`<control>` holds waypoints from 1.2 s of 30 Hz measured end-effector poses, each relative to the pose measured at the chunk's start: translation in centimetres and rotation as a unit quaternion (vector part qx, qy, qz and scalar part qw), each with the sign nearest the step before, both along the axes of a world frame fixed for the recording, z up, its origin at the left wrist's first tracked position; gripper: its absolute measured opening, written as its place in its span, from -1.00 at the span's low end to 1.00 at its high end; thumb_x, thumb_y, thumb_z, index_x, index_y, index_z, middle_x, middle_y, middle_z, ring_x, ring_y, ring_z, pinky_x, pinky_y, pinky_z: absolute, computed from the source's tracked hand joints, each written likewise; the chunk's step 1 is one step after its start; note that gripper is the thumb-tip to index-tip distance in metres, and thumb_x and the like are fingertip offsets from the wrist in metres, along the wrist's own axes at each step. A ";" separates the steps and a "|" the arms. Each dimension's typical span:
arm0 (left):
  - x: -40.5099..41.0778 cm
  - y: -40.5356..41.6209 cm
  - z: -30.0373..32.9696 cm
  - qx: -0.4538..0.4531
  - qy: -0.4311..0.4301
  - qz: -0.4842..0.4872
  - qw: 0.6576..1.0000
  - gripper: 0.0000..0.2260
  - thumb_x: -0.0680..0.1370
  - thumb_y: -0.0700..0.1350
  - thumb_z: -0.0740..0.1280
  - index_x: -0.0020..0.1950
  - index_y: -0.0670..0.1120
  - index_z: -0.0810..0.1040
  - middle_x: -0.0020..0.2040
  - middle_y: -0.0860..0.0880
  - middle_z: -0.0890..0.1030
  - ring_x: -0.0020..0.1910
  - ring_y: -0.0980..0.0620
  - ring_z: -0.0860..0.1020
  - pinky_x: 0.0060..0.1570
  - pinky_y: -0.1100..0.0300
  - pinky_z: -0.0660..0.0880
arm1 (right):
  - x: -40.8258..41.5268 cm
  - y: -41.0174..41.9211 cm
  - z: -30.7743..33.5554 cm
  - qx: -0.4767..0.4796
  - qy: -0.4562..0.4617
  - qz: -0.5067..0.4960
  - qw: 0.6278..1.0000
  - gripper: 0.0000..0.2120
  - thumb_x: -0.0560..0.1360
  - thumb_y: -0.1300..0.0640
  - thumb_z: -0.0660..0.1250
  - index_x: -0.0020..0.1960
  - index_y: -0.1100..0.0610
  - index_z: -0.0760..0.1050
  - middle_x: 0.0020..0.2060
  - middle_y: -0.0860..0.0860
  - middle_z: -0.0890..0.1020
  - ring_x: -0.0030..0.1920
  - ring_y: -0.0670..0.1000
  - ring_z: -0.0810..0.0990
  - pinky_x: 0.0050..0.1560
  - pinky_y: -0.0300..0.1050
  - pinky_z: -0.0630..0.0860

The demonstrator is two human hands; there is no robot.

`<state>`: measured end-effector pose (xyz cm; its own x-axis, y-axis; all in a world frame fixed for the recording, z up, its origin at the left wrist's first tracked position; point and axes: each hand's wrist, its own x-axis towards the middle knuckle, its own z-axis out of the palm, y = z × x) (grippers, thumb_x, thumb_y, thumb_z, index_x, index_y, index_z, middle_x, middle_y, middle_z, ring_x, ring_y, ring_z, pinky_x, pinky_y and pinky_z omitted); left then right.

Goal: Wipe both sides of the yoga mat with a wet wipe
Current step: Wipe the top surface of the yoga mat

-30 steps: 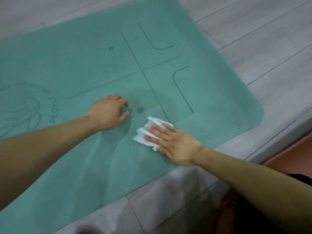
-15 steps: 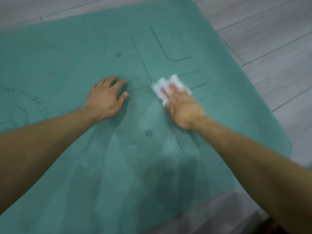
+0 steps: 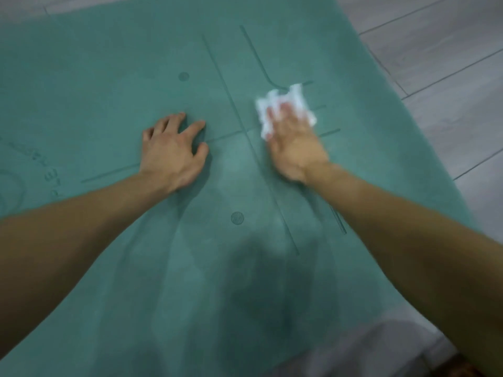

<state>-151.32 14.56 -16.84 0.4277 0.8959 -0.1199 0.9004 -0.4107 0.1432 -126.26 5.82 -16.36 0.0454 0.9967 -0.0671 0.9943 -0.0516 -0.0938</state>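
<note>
A teal yoga mat (image 3: 136, 281) with dark alignment lines and printed lettering at the left lies flat on the floor and fills most of the view. A crumpled white wet wipe (image 3: 295, 100) lies on the mat right of its centre line. My right hand (image 3: 294, 145) presses flat on the wipe with straight fingers, covering its near part. My left hand (image 3: 172, 152) rests palm down on the mat left of the centre line, fingers spread and slightly bent, holding nothing.
Grey wood-look floor planks (image 3: 449, 77) show beyond the mat's right edge and far edge. A grey strip of floor (image 3: 367, 349) appears at the bottom right near the mat's near edge.
My right hand has pushed the wipe away from me across the mat, from near the front edge to beyond the cross line. My left hand stays pressed on the mat.
</note>
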 end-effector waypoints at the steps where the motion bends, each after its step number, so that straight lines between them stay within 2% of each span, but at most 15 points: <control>1: 0.2 -0.3 0.0 0.000 -0.001 0.004 1.000 -0.47 0.60 0.23 0.10 0.56 0.17 0.41 0.60 -0.10 0.36 0.57 -0.18 0.30 0.51 -0.21 0.22 | -2.7 -1.4 -0.3 0.008 -0.002 0.109 0.994 -0.42 0.74 0.02 -0.05 0.72 0.12 -0.06 0.69 0.15 0.04 0.68 0.24 -0.11 0.65 0.27 -0.05; 4: 0.3 -0.4 0.3 -0.015 -0.002 0.011 1.000 -0.43 0.57 0.24 0.07 0.57 0.16 0.40 0.62 -0.10 0.33 0.58 -0.20 0.28 0.54 -0.20 0.20 | -4.8 -4.0 -0.3 -0.008 0.036 0.325 0.945 -0.43 0.76 0.03 0.01 0.72 0.02 -0.06 0.70 0.04 0.04 0.70 0.11 -0.09 0.67 0.21 -0.01; 7: 0.1 0.2 0.9 -0.055 0.007 0.008 0.998 -0.45 0.64 0.23 0.04 0.63 0.17 0.33 0.67 -0.10 0.25 0.64 -0.18 0.21 0.61 -0.17 0.13 | 1.9 0.0 0.3 0.004 -0.014 0.117 0.993 -0.44 0.75 0.05 -0.03 0.71 -0.04 -0.11 0.70 0.05 -0.01 0.69 0.12 -0.13 0.63 0.17 0.03; 9: 0.4 0.5 1.4 -0.076 0.021 0.005 0.997 -0.48 0.69 0.21 0.05 0.65 0.17 0.29 0.70 -0.10 0.20 0.66 -0.17 0.17 0.62 -0.16 0.10 | 4.6 1.2 0.8 -0.040 0.019 -0.053 0.998 -0.42 0.74 -0.05 -0.12 0.72 0.04 -0.10 0.71 0.09 -0.04 0.69 0.12 -0.15 0.67 0.13 -0.11; 10: 0.6 0.6 1.6 -0.081 0.022 0.007 0.996 -0.49 0.69 0.20 0.05 0.65 0.17 0.30 0.69 -0.10 0.20 0.66 -0.18 0.17 0.62 -0.17 0.11 | 3.5 1.0 0.7 -0.028 0.016 -0.061 0.998 -0.42 0.73 0.00 -0.11 0.72 0.06 -0.10 0.70 0.12 -0.02 0.69 0.20 -0.14 0.66 0.19 -0.12; 12: 0.8 0.5 2.2 -0.076 0.017 0.014 0.997 -0.46 0.64 0.18 0.04 0.63 0.16 0.35 0.67 -0.12 0.26 0.63 -0.20 0.22 0.58 -0.21 0.18 | -1.2 -0.6 0.1 0.003 -0.033 0.093 0.995 -0.36 0.68 0.14 -0.02 0.72 0.06 -0.10 0.69 0.15 0.05 0.66 0.32 -0.08 0.62 0.31 -0.07; 15: 1.0 0.4 2.5 -0.083 0.012 0.024 0.996 -0.44 0.62 0.17 0.05 0.63 0.16 0.34 0.67 -0.11 0.25 0.63 -0.20 0.22 0.59 -0.21 0.19 | -3.8 -2.6 -0.7 -0.029 0.048 0.278 0.959 -0.43 0.74 0.02 -0.03 0.72 0.02 -0.06 0.70 0.00 0.05 0.70 0.06 -0.07 0.68 0.10 -0.12; 20: -0.1 -0.4 2.8 -0.115 0.061 -0.026 0.991 -0.41 0.69 0.23 0.08 0.71 0.12 0.13 0.73 -0.08 0.07 0.70 -0.14 0.07 0.65 -0.15 0.10 | -1.4 1.7 -0.2 -0.036 0.069 -0.060 0.995 -0.44 0.74 -0.03 -0.12 0.72 0.05 -0.03 0.71 0.03 -0.03 0.70 0.06 -0.11 0.68 0.10 -0.16; 24: -0.5 -1.4 3.8 -0.115 0.081 -0.046 0.989 -0.42 0.71 0.20 0.14 0.71 0.07 0.16 0.72 -0.11 0.11 0.68 -0.18 0.13 0.61 -0.21 0.19 | -6.5 -5.8 -0.4 -0.018 0.056 0.288 0.956 -0.45 0.74 0.06 0.04 0.71 0.08 0.05 0.70 0.05 0.04 0.70 0.11 -0.10 0.66 0.25 0.01; 25: -0.4 -1.9 4.1 -0.111 0.082 -0.044 0.989 -0.43 0.70 0.19 0.15 0.69 0.05 0.19 0.71 -0.11 0.14 0.66 -0.19 0.16 0.59 -0.22 0.21 | -4.9 -6.4 -0.3 -0.006 0.067 0.309 0.949 -0.44 0.73 0.09 0.08 0.71 0.05 0.06 0.70 0.01 0.01 0.69 0.07 -0.12 0.67 0.21 0.01; 27: 0.0 -3.3 4.7 -0.096 0.088 -0.056 0.990 -0.46 0.70 0.20 0.15 0.65 0.02 0.27 0.67 -0.11 0.23 0.62 -0.20 0.23 0.56 -0.21 0.26 | -0.6 -5.3 0.0 0.017 0.033 0.189 0.981 -0.43 0.73 0.12 0.04 0.72 -0.05 0.01 0.71 -0.01 -0.02 0.69 0.05 -0.14 0.64 0.15 0.00; 29: 0.4 -4.8 5.0 -0.073 0.098 -0.091 0.988 -0.47 0.68 0.22 0.16 0.60 0.01 0.33 0.62 -0.10 0.31 0.58 -0.19 0.30 0.51 -0.19 0.32 | 3.2 -3.6 0.5 -0.007 0.045 -0.041 0.998 -0.47 0.76 0.03 -0.07 0.72 -0.02 -0.01 0.71 0.05 0.00 0.69 0.08 -0.11 0.65 0.09 -0.10; 31: 0.9 -6.0 5.4 -0.062 0.101 -0.117 0.986 -0.42 0.64 0.28 0.21 0.58 0.02 0.34 0.60 -0.09 0.33 0.56 -0.17 0.32 0.49 -0.16 0.33 | 2.2 -4.1 0.4 -0.023 0.065 -0.104 0.992 -0.45 0.75 0.00 -0.07 0.72 0.06 -0.01 0.70 0.10 0.01 0.70 0.15 -0.09 0.66 0.09 -0.15; 34: 2.2 -6.2 6.2 -0.084 0.092 -0.105 0.987 -0.19 0.48 0.46 0.33 0.61 0.05 0.30 0.62 -0.08 0.31 0.57 -0.17 0.32 0.50 -0.17 0.33 | -2.9 -9.7 -0.5 -0.009 0.021 0.169 0.985 -0.40 0.73 0.08 -0.02 0.72 0.04 -0.13 0.70 0.09 0.01 0.69 0.20 -0.18 0.67 0.26 -0.08; 36: 3.3 -5.7 6.4 -0.132 0.079 -0.069 0.986 0.08 0.27 0.58 0.41 0.65 0.07 0.23 0.64 -0.06 0.28 0.58 -0.18 0.31 0.52 -0.18 0.33 | -1.4 -11.3 -0.5 -0.019 0.051 0.253 0.966 -0.44 0.75 0.04 -0.04 0.72 -0.01 -0.08 0.71 0.01 0.00 0.70 0.08 -0.17 0.67 0.23 -0.03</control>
<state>-148.03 8.89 -10.40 0.4998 0.7597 -0.4161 0.8587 -0.4973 0.1236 -127.68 -5.47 -16.89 -0.4558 0.8862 -0.0834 0.8789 0.4333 -0.1998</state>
